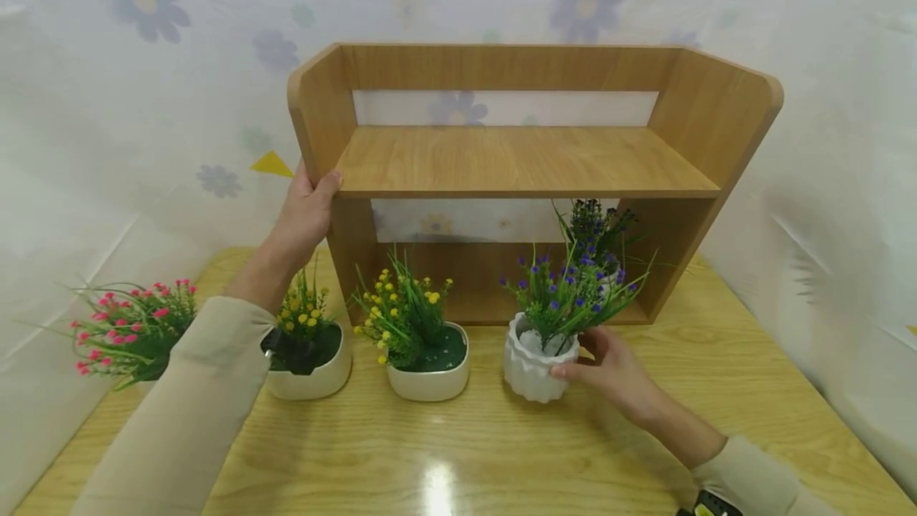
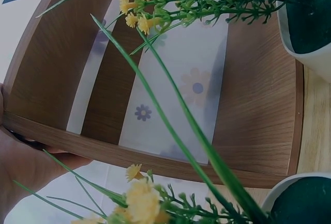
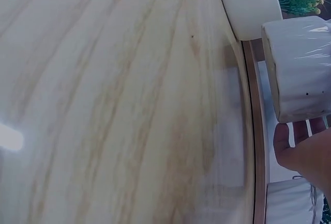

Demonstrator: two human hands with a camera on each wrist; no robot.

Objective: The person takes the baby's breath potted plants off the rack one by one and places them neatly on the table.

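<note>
My left hand (image 1: 310,207) grips the left side panel of a two-tier wooden desk shelf (image 1: 523,162), its thumb at the front by the upper board. In the left wrist view part of that hand (image 2: 36,175) shows at the shelf's edge. My right hand (image 1: 618,377) holds a ribbed white pot (image 1: 533,369) of purple flowers (image 1: 573,293) from its right side. In the right wrist view the pot (image 3: 300,74) appears raised off the table, with fingers against it. Behind it, another plant with dark purple flowers (image 1: 591,221) stands in the shelf's lower right; its pot is mostly hidden.
Two cream pots with yellow flowers, one in the middle (image 1: 430,385) and one at left (image 1: 311,385), stand before the shelf. A pink-flowered plant (image 1: 136,329) is at far left, partly behind my left sleeve. The wood-grain table (image 1: 444,452) lies before a flower-patterned sheet (image 1: 208,14).
</note>
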